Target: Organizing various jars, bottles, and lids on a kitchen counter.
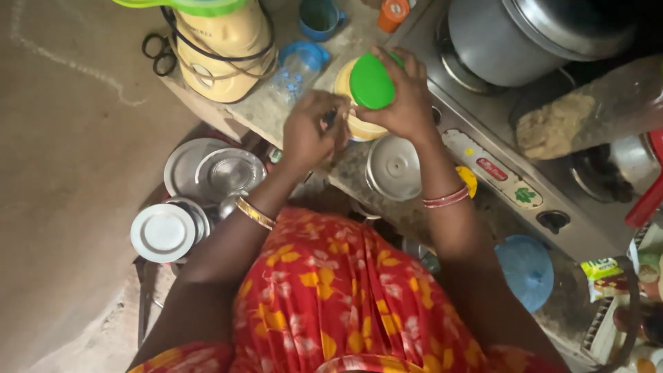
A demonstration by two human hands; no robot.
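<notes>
**Yellow jar: lid off, tip and spill risk at the counter edge**

Yellow jar (359, 124) sat on the stone counter (276, 103), just left of the stove (497, 131) and near the front edge. We had the right hand (404, 97) clamped on its green lid (371, 81), held tilted over the jar mouth. The left hand (311, 131) was closed on a small dark utensil (330, 119), probably a spoon, at the jar rim; the two hands were almost touching.

Risks as we judged them:
- Neither hand gripped the jar body, so a scoop pushing sideways could tip it toward the edge.
- Steel lidded pot (394, 167) sat just beside the jar; a knock could shift either one.
- Steel plates (210, 169) were stacked below the counter, so anything dropped would land there.
- Grinder (221, 52) cord hung close by the left arm and could snag.
- Jar contents were hidden.
</notes>
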